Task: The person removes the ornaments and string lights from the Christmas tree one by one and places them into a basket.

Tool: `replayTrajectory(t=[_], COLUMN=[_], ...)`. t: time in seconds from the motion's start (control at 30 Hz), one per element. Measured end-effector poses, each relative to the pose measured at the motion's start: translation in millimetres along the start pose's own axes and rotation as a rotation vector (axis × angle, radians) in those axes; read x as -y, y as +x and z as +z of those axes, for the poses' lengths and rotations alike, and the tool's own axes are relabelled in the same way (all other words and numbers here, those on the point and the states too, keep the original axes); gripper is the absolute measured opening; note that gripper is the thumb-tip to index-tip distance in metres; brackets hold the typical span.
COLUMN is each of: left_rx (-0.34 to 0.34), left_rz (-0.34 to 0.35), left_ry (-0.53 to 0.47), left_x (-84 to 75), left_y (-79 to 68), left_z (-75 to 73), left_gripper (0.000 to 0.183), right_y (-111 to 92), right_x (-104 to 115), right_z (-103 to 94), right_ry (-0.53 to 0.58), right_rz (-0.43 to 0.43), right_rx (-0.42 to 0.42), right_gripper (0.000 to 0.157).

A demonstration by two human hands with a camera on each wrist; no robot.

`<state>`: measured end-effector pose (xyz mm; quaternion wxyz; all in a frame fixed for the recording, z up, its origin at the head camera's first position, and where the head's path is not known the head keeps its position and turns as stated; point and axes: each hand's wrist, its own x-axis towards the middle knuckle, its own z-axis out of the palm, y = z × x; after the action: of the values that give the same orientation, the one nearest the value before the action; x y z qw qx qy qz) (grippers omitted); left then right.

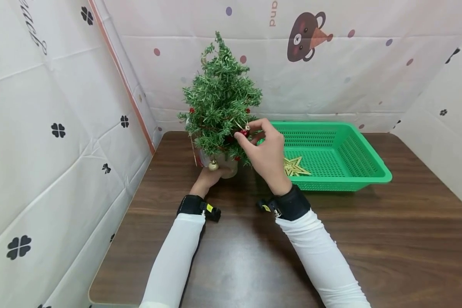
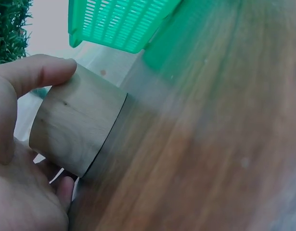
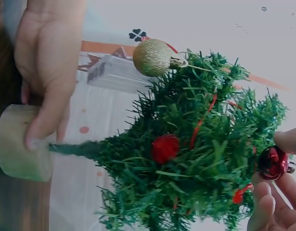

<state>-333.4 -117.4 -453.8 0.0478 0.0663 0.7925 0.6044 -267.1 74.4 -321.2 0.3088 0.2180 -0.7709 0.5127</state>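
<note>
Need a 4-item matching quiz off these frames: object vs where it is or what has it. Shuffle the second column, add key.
1. Shiny red bauble
2. Gold star
3. Wooden base
4. Gold ball

A. Gripped by the left hand
B. Hanging from the green tree's lower branches
C. Pinched by the right hand
D. Inside the green basket

Pairs: 1-C, 2-D, 3-A, 4-B

Tree (image 1: 221, 94): standing far left on the table (image 1: 389, 239), just left of the basket (image 1: 331, 185)!
Star (image 1: 292, 167): in the basket, near side, leftward.
Left hand (image 1: 208, 177): down around the tree's base (image 2: 78, 120).
Right hand (image 1: 269, 149): at the tree's right side, held bauble (image 3: 274, 162) between thumb and fingers.
Hanging bauble (image 1: 213, 165): low, near side.
</note>
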Motion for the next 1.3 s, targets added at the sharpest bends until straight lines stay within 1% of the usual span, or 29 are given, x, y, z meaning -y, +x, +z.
replayTrajectory(t=[0.13,0.33,0.37,0.43,0.57,0.63,0.8,0.97,1.03,1.2,1.3], left_rx=[-0.026,-0.048,-0.051,-0.059,-0.075,-0.080,-0.087,-0.098,-0.096,-0.077,-0.076], left_rz=[-0.010,-0.101,-0.106,-0.078,0.047,0.081,0.093,0.128,0.135,0.138,0.148], left_ry=[-0.042,-0.025,-0.023,-0.024,-0.018,-0.018,-0.023,-0.010,-0.007,-0.037,-0.052], left_x=[-0.3,0.3,0.5,1.2,2.8,3.5,5.0,3.3,2.2,2.6,3.7], left_y=[-2.7,-7.1,-7.4,-6.8,-4.0,-3.2,-2.6,-2.4,-2.4,-1.6,-2.3], left_z=[0.6,1.0,0.9,1.5,2.5,2.8,3.4,1.6,1.7,3.3,4.3], left_gripper=[0.090,0.090,0.089,0.085,0.077,0.075,0.072,0.072,0.069,0.060,0.063], right_y=[1.3,4.7,5.1,5.9,7.6,8.3,9.2,12.3,14.1,19.7,22.8], right_x=[3.7,10.7,11.1,11.2,10.5,10.4,9.0,8.0,8.3,10.1,11.6], right_z=[-4.4,-10.3,-10.8,-11.7,-14.7,-16.9,-22.9,-24.4,-24.4,-21.3,-18.6], right_ry=[0.044,0.064,0.064,0.069,0.072,0.074,0.070,0.094,0.111,0.178,0.231], right_rz=[-0.006,0.002,0.003,0.004,-0.002,-0.007,-0.006,-0.019,-0.032,-0.074,-0.085], right_rx=[-0.051,-0.119,-0.125,-0.137,-0.160,-0.170,-0.188,-0.187,-0.192,-0.207,-0.200], right_gripper=[0.035,0.032,0.032,0.031,0.029,0.027,0.027,0.030,0.030,0.030,0.031])
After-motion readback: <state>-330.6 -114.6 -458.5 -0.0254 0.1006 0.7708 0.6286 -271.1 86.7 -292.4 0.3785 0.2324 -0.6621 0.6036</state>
